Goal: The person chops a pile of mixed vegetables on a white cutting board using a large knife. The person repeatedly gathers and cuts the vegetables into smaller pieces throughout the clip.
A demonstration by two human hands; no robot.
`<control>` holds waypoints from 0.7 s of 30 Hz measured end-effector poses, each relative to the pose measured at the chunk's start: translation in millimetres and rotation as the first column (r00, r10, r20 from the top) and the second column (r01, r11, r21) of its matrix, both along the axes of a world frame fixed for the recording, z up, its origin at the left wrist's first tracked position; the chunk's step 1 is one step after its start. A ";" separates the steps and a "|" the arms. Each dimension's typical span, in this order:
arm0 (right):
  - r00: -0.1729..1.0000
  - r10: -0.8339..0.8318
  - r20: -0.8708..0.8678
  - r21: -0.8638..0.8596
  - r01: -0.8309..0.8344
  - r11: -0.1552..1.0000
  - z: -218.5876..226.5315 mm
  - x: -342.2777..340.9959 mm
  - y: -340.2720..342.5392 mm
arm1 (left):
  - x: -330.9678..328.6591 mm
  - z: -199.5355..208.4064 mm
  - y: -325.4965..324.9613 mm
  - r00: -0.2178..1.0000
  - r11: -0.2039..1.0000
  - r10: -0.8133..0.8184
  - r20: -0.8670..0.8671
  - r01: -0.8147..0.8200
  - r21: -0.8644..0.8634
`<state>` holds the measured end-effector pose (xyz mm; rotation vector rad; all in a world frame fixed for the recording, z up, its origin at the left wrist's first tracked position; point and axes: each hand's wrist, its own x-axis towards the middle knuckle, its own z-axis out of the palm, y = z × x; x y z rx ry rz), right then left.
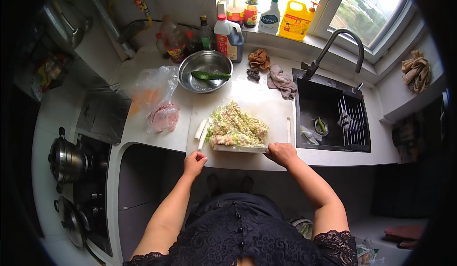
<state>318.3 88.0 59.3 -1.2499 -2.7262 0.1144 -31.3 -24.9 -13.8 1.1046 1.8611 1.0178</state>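
Note:
My right hand (282,154) grips the handle of a kitchen knife (240,148). Its wide blade lies along the near side of a heap of chopped pale-green vegetable mixed with pinkish bits (238,125), spread on a white cutting board (276,109). Left of the heap lie white scallion stalks (202,132). My left hand (195,164) is at the counter's front edge, just below those stalks. Its fingers are curled and pressed together, and whether anything small is between them is hidden.
Behind the board stands a steel bowl (205,85) holding a cucumber (209,75). Bagged meat (164,117) lies left, a cloth (282,81) right of it. A black sink (304,118) with a curved faucet (359,52) is to the right, pots (66,159) far left. Bottles (228,37) line the back.

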 end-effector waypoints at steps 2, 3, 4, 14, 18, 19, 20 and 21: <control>0.999 -0.031 -0.019 -0.023 0.031 0.999 1.3 -2.0 1.6 | 1.4 -0.2 0.9 1.000 1.000 -0.025 -0.019 0.025 0.011; 0.999 -0.032 -0.024 -0.032 0.031 0.999 1.8 -2.0 1.7 | 3.2 3.0 2.3 0.999 0.999 -0.042 -0.033 0.042 0.004; 0.999 -0.033 -0.029 -0.041 0.032 0.999 2.5 -2.3 1.9 | 4.3 6.7 3.7 0.997 0.998 -0.059 -0.047 0.059 -0.003; 0.954 -0.284 -0.099 -0.290 0.245 0.925 29.1 -5.4 3.6 | 13.1 3.1 12.3 0.986 0.991 -0.135 -0.098 0.135 -0.004; 0.938 -0.336 -0.087 -0.366 0.284 0.886 38.6 -15.9 4.9 | 20.2 13.0 16.4 0.970 0.983 -0.179 -0.166 0.172 -0.057; 0.937 -0.340 -0.082 -0.391 0.283 0.876 41.6 -21.0 4.0 | 21.4 15.2 17.2 0.967 0.982 -0.181 -0.177 0.168 -0.086; 0.926 -0.357 -0.121 -0.414 0.280 0.866 41.7 -29.4 1.9 | 21.1 14.5 16.7 0.963 0.980 -0.192 -0.191 0.176 -0.097; 0.912 -0.379 -0.155 -0.436 0.281 0.855 42.4 -39.2 -1.2 | 21.0 13.1 17.0 0.958 0.976 -0.206 -0.201 0.188 -0.107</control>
